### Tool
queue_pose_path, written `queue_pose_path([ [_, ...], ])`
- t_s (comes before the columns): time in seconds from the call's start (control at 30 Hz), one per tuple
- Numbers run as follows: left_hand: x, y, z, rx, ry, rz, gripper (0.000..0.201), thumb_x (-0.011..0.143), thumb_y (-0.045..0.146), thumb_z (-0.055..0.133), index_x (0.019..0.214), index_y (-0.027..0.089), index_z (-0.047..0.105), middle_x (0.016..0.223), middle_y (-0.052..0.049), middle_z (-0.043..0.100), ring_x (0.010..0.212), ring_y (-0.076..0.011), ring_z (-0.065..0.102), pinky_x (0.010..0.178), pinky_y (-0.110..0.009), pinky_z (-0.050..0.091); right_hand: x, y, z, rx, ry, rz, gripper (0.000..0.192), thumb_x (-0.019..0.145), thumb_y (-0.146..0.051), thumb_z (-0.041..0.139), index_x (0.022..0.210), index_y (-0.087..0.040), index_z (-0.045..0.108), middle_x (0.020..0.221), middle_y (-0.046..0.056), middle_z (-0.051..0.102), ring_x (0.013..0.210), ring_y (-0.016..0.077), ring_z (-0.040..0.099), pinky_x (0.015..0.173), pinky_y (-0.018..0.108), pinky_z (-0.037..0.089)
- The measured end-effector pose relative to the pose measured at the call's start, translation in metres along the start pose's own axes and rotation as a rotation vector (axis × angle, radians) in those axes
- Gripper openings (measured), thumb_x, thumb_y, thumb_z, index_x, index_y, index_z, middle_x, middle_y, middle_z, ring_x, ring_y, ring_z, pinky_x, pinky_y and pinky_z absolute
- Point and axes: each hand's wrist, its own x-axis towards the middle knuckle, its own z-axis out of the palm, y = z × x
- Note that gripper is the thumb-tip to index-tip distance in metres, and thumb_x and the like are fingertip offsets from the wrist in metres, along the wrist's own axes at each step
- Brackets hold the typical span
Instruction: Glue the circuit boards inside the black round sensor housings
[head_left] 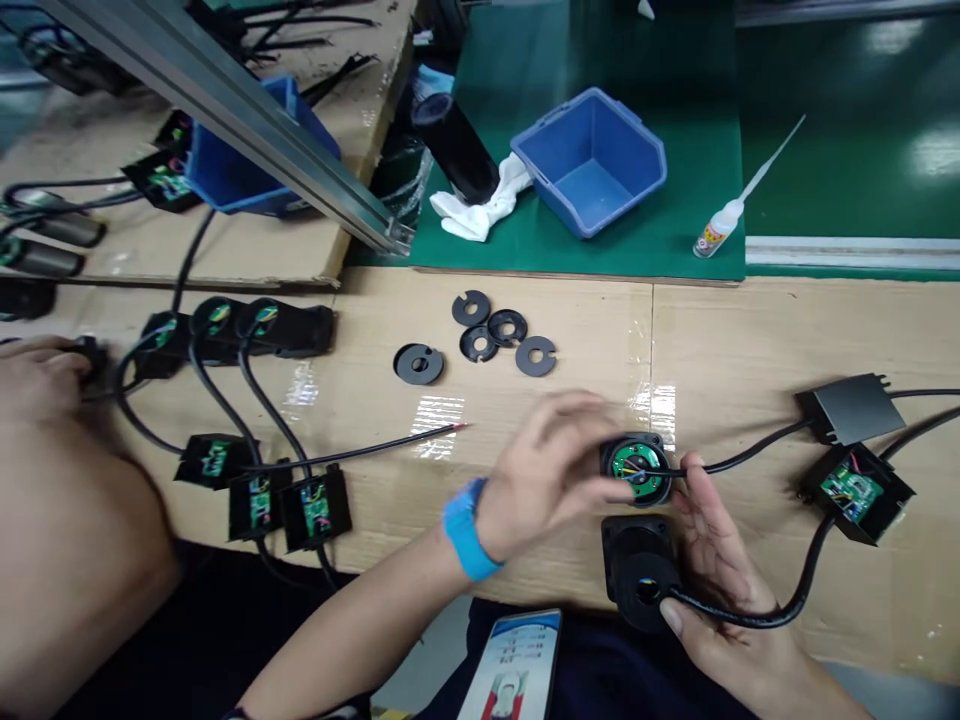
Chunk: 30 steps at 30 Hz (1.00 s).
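Note:
My left hand [544, 475], with a blue wristband, grips a round black housing with a green circuit board [636, 470] just above the cardboard-covered bench. My right hand [720, 570] pinches the black cable [750, 455] where it enters that housing. Its palm and lower fingers hold a black square base part [637, 570] and a loop of the same cable. The cable runs right to an open black box with a green board [855, 490].
Several black slotted discs [480, 340] lie beyond my hands. A blue bin [592, 160], a white cloth [480, 205] and a glue bottle [720, 225] sit on the green mat. Wired black units [262, 500] lie at left near another person's arm [67, 520]. A phone [517, 665] rests on my lap.

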Motion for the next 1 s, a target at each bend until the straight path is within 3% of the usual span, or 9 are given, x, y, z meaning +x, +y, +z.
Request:
queue_pose_path([
  [0.07,0.013,-0.017,-0.024,0.204,0.053,-0.085,0.036,0.098,0.044,0.065,0.127,0.022,0.060,0.123,-0.013,0.063,0.121,-0.0298,0.062,0.104,-0.051,0.056,0.000,0.001,0.000,-0.003,-0.002,-0.011,0.086,0.098,-0.021,0.060,0.165,-0.045,0.011,0.176,-0.007,0.000,0.162,0.0249,-0.001,0.127,0.058,0.003],
  [0.2,0.030,-0.060,-0.055,0.552,-0.068,-0.060,0.024,0.094,0.046,0.070,0.102,0.024,0.074,0.119,-0.013,0.065,0.104,-0.0331,0.063,0.093,-0.056,0.053,0.002,0.001,0.001,-0.009,-0.002,-0.030,0.086,0.099,-0.021,0.057,0.165,-0.044,0.008,0.176,-0.007,-0.003,0.162,0.0260,-0.003,0.127,0.060,-0.001],
  [0.37,0.031,-0.078,-0.054,0.577,-0.098,-0.040,0.027,0.091,0.052,0.070,0.094,0.028,0.080,0.113,-0.010,0.068,0.085,-0.0268,0.060,0.084,-0.051,0.052,0.001,0.002,0.002,-0.019,-0.005,-0.019,0.089,0.098,-0.021,0.060,0.165,-0.045,0.007,0.176,-0.007,-0.003,0.161,0.0242,-0.006,0.127,0.057,-0.001],
  [0.53,0.029,-0.075,-0.049,0.530,-0.161,-0.099,0.022,0.090,0.044,0.074,0.094,0.023,0.077,0.115,-0.011,0.075,0.104,-0.0352,0.069,0.092,-0.058,0.056,-0.001,0.002,0.002,-0.018,-0.021,-0.009,0.090,0.098,-0.021,0.060,0.165,-0.046,0.004,0.176,-0.007,-0.006,0.161,0.0248,-0.004,0.126,0.059,0.001],
  [0.63,0.029,-0.065,-0.052,0.513,-0.187,-0.109,0.020,0.089,0.040,0.075,0.089,0.020,0.074,0.119,-0.014,0.077,0.108,-0.0387,0.072,0.091,-0.060,0.060,0.002,-0.001,0.003,-0.050,-0.012,-0.046,0.090,0.097,-0.021,0.059,0.165,-0.047,0.005,0.176,-0.007,-0.004,0.161,0.0249,-0.004,0.125,0.060,0.001],
  [0.73,0.027,-0.035,-0.054,0.407,-0.166,-0.092,0.026,0.094,0.045,0.071,0.094,0.019,0.072,0.117,-0.013,0.078,0.108,-0.0344,0.075,0.089,-0.053,0.063,0.006,-0.005,0.004,-0.087,-0.007,-0.065,0.089,0.097,-0.018,0.056,0.165,-0.047,0.006,0.175,-0.008,-0.002,0.160,0.0243,-0.002,0.125,0.059,0.005],
  [0.9,0.027,0.030,-0.047,0.100,-0.187,-0.035,0.031,0.095,0.043,0.072,0.117,0.023,0.067,0.120,-0.007,0.077,0.109,-0.0222,0.076,0.092,-0.036,0.065,0.010,-0.008,0.005,-0.103,0.011,-0.087,0.091,0.094,-0.017,0.058,0.165,-0.047,0.009,0.176,-0.007,0.002,0.160,0.0280,0.004,0.125,0.061,0.009],
  [1.0,0.028,0.045,-0.036,0.099,-0.249,0.016,0.041,0.096,0.037,0.071,0.133,0.021,0.063,0.124,-0.007,0.076,0.112,-0.0211,0.074,0.096,-0.033,0.064,0.011,-0.006,0.005,-0.088,0.011,-0.094,0.090,0.095,-0.016,0.057,0.165,-0.046,0.008,0.176,-0.006,0.000,0.161,0.0279,0.004,0.125,0.061,0.010],
])
